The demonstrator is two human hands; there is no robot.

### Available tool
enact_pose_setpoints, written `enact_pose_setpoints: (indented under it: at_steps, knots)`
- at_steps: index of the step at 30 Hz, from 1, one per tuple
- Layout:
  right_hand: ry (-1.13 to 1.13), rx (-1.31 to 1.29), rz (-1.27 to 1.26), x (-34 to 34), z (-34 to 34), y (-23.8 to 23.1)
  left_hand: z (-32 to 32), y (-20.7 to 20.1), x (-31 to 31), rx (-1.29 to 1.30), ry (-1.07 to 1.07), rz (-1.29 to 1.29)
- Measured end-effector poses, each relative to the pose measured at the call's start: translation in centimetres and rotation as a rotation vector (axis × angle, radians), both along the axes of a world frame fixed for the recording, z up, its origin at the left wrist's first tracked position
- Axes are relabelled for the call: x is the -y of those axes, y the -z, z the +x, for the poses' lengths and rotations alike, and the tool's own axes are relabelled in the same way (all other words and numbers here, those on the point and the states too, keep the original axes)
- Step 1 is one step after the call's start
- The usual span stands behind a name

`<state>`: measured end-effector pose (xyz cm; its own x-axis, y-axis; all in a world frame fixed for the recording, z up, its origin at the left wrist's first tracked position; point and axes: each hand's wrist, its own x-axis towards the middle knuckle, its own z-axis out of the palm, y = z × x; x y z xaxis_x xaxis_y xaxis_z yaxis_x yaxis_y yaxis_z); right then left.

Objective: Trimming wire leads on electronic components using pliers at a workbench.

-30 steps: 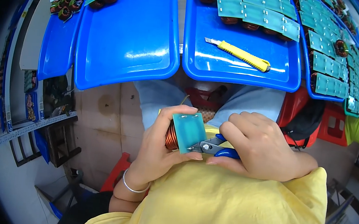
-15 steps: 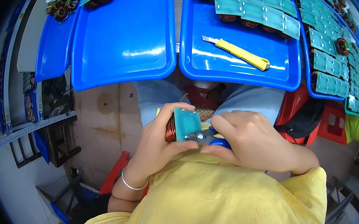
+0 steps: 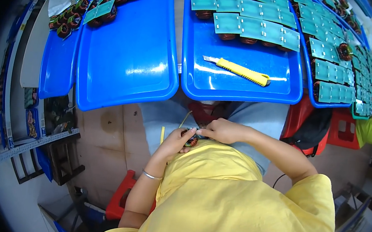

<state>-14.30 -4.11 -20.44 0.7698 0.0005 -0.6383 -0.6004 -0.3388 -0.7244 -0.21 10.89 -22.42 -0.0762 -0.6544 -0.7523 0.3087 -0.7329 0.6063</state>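
**One coil in our hands, many already laid out on the trays**

We are holding a small copper-wound coil (image 3: 190,140) low in our lap, just above the yellow shirt (image 3: 230,211). Our left hand (image 3: 175,141) is cupping it from below, fingers closed around it, and our right hand (image 3: 221,130) is pinching in at its top edge; whether a tool is sitting in that right hand, we cannot tell. A thin yellowish strip (image 3: 185,118) is rising beside the coil.

Judging by the layout, much of the work is looking finished: green square boards (image 3: 250,25) with coils under them are lying in rows across the far part of the middle blue tray (image 3: 239,83) and filling the tray on the right (image 3: 335,79). The yellow utility knife (image 3: 241,71) is lying idle on the middle tray. The left blue tray (image 3: 128,60) is mostly bare, with only a few pieces at its far corner, so we are judging that plenty of room, and likely more pieces, is remaining
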Motion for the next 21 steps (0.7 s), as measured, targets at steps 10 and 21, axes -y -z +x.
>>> enact_pose_setpoints:
  at_steps: [10, 21]
  knots:
    - [0.17, 0.4, -0.497, 0.6, -1.9, -13.5, -0.1, -12.0, 0.6, 0.098, -0.238, -0.505]
    - [0.146, 0.516, -0.659, 0.0, -3.0, -16.1, -0.6, -15.0, -0.2, 0.166, -0.196, -0.619]
